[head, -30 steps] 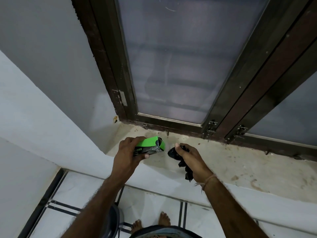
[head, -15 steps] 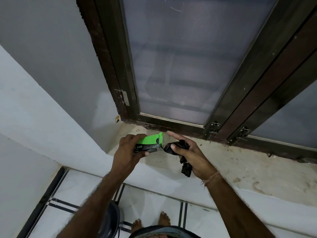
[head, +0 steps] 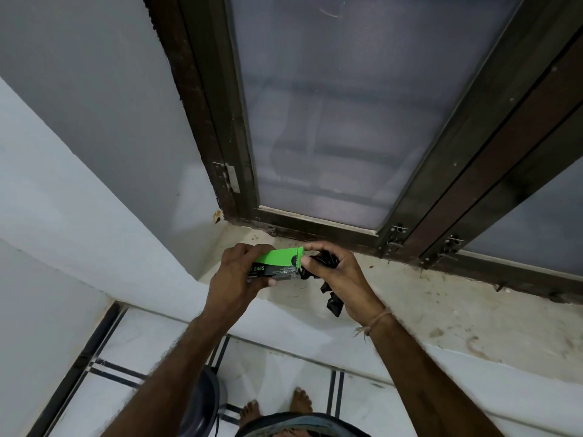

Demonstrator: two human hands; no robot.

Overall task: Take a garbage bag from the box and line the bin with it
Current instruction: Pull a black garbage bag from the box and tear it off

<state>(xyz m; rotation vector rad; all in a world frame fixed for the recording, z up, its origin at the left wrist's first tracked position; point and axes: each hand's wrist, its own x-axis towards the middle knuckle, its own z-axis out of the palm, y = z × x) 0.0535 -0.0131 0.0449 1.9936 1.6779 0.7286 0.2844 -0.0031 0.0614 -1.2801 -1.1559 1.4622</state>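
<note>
Both hands busy above the stained stone window sill [head: 410, 298]: left hand [head: 235, 275] clamped round green-and-black cardboard bag box [head: 277, 266], right hand [head: 339, 275] gripping crumpled black plastic garbage bag [head: 331, 302] while pinching the end flap; best tucked shut squarely.

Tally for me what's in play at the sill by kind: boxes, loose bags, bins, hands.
Green boxes: 1, the green box, held in the left hand
Black garbage bags out of the box: 1, the black bag, held in the right hand
Bins: 1, the dark bin on the floor, partly hidden by the left arm
Hands: 2
Total: 5
</note>
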